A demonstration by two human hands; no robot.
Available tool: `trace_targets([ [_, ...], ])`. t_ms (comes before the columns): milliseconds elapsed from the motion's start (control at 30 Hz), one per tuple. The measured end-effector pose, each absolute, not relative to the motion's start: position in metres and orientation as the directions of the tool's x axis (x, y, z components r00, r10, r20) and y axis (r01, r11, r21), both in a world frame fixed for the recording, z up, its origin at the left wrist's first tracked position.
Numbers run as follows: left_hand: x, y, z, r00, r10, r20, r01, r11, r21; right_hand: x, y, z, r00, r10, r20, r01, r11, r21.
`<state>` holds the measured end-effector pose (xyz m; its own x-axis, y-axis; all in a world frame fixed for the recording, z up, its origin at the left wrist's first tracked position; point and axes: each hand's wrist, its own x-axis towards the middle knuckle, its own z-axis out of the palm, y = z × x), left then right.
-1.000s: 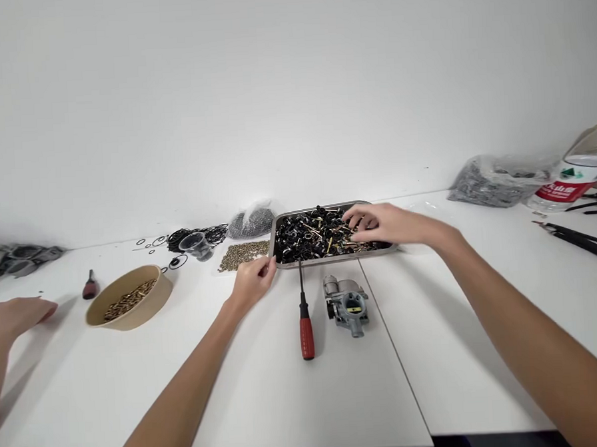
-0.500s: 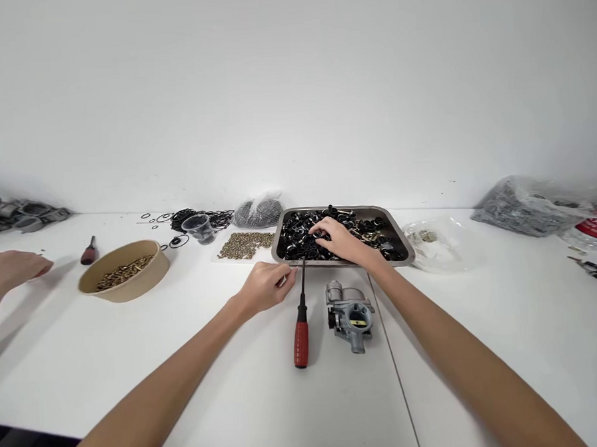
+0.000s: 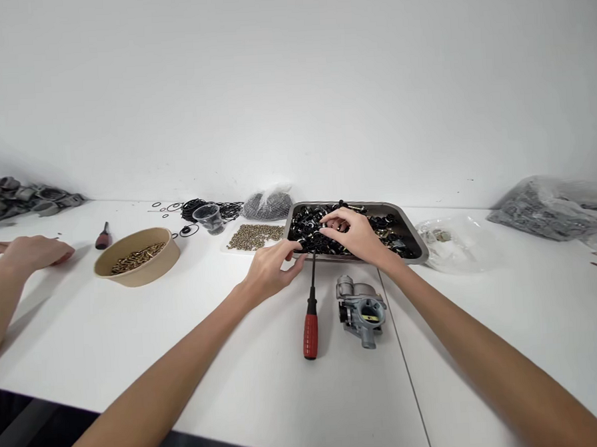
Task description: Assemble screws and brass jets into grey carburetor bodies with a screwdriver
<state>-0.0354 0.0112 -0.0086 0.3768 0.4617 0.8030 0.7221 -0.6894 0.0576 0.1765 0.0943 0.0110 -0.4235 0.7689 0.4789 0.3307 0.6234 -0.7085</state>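
Note:
A metal tray (image 3: 418, 247) heaped with small black parts (image 3: 306, 224) lies at the centre. Over the heap, my right hand (image 3: 354, 234) has its thumb and forefinger apart, the other fingers curled; I see nothing held. My left hand (image 3: 271, 268) is at the tray's near left corner, thumb and forefinger parted, with no part visible between them. Just right of it, a red-handled screwdriver (image 3: 310, 329) points at the tray, its tip by the near rim. Beside the screwdriver stands a grey metal carburetor (image 3: 363, 311).
Left of the tray are small brass parts (image 3: 254, 236), a clear cup (image 3: 209, 219), black rings and a tan bowl (image 3: 167, 257) of brass pieces. Another person's hand (image 3: 40, 254) is at the far left. Plastic bags (image 3: 454, 245) lie right of the tray.
The view has shifted a little, so the table things appear farther right. My left hand has reached forward to the tray's corner and its fingers have parted. My right hand stays over the parts.

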Motion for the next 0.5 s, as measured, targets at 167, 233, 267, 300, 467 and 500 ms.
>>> trace_targets([
  [167, -0.035, 0.009, -0.009, 0.308, 0.5, 0.809, 0.735, -0.666, 0.131, 0.161, 0.057, 0.033, -0.582, 0.754, 0.303, 0.172, 0.478, -0.861],
  [233, -0.035, 0.01, -0.011, 0.305, 0.476, 0.825, 0.721, -0.681, 0.127, 0.155, 0.048, 0.036, -0.636, 0.723, 0.269, 0.126, 0.442, -0.888],
  [267, -0.036, 0.011, -0.012, 0.31, 0.458, 0.833, 0.709, -0.695, 0.118, 0.153, 0.045, 0.036, -0.648, 0.716, 0.26, 0.118, 0.431, -0.895],
  [300, -0.036, 0.011, -0.013, 0.316, 0.438, 0.842, 0.694, -0.712, 0.109, 0.151, 0.043, 0.036, -0.653, 0.715, 0.251, 0.116, 0.422, -0.899],
  [467, -0.034, 0.011, -0.01, 0.304, 0.443, 0.843, 0.64, -0.751, 0.164, 0.156, 0.047, 0.041, -0.663, 0.706, 0.249, 0.128, 0.435, -0.891],
  [500, -0.033, 0.011, -0.009, 0.301, 0.452, 0.839, 0.643, -0.747, 0.172, 0.159, 0.051, 0.043, -0.663, 0.703, 0.256, 0.16, 0.468, -0.869],
])
